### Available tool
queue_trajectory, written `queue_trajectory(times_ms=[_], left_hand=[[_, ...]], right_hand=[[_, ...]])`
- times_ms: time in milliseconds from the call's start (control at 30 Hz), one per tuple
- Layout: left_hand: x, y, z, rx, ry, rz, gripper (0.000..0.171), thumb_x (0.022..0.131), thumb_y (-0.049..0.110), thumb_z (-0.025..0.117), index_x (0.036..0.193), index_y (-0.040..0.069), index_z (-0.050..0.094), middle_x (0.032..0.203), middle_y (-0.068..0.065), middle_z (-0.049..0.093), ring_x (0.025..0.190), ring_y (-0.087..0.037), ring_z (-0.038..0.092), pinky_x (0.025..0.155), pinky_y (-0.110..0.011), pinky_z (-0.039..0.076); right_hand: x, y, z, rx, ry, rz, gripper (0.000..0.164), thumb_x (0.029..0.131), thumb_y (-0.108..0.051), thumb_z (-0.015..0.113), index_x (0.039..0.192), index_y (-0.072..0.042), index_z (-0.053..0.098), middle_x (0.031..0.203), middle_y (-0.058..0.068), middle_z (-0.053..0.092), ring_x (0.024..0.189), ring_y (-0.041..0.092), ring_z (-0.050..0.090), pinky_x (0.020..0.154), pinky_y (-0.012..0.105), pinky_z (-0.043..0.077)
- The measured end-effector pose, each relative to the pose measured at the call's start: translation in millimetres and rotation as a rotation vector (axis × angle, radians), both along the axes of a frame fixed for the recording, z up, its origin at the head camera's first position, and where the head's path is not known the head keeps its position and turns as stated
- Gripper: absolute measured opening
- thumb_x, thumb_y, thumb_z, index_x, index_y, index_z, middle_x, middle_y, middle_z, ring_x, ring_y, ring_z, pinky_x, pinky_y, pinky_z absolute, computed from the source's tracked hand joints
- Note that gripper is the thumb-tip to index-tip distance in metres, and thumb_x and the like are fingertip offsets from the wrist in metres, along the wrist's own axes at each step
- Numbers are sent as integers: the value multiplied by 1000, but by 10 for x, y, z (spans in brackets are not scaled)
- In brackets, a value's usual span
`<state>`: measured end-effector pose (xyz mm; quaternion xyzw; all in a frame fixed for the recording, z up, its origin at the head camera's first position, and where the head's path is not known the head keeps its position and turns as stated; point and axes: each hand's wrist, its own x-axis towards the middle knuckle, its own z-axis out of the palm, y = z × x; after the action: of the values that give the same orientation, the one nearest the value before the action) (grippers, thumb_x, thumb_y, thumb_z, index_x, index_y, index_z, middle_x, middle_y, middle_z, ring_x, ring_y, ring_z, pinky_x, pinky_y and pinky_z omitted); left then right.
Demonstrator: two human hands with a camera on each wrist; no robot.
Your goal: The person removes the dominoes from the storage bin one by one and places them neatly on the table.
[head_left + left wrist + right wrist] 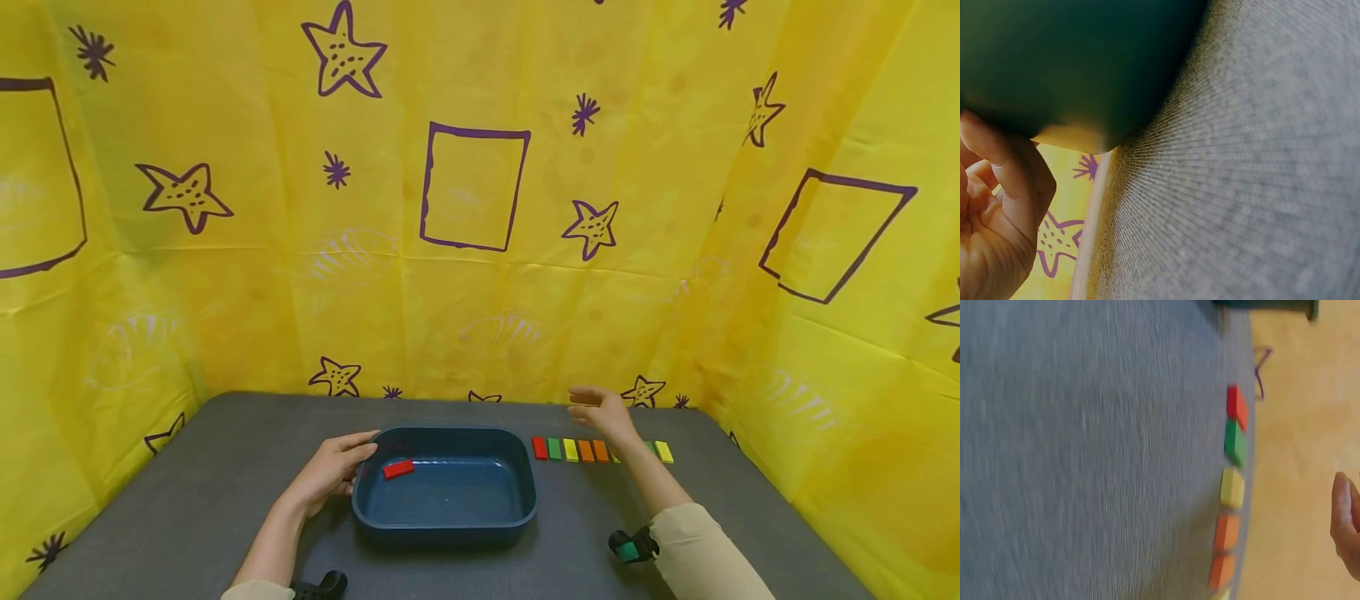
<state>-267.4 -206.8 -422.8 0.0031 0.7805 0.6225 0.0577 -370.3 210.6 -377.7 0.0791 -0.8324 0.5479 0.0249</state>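
Note:
A dark blue rectangular tub (446, 527) stands on the grey table with one red block (398, 469) lying inside at its left. My left hand (330, 471) holds the tub's left end, thumb at the rim and fingers against the outer wall; the left wrist view shows the curled fingers touching the tub's side (1085, 69). To the right of the tub, my right hand (607, 414) is raised over a row of coloured blocks, fingers extended and holding nothing. The row starts with a red block (539, 448), then a green block (554, 449) and a yellow block (571, 451).
Two orange blocks (593, 452) continue the row, and another yellow block (663, 452) ends it; the right forearm hides part of it. Behind and beside the grey table (247, 458) hangs a yellow curtain (480, 317) with purple drawings.

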Motion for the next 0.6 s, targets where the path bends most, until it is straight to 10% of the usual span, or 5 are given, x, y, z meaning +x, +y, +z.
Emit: queue_trajectory(times_ms=[600], left_hand=[[-3,-5,11,19,-7,-2,54,102,27,52,148,2,42,76,-1,55,58,-10,49,52,-19,46]], right_hand=[[182,-665,53,-53,47,137,37,90,-3,67,126,4,63,126,26,64,107,32,69,90,42,58]])
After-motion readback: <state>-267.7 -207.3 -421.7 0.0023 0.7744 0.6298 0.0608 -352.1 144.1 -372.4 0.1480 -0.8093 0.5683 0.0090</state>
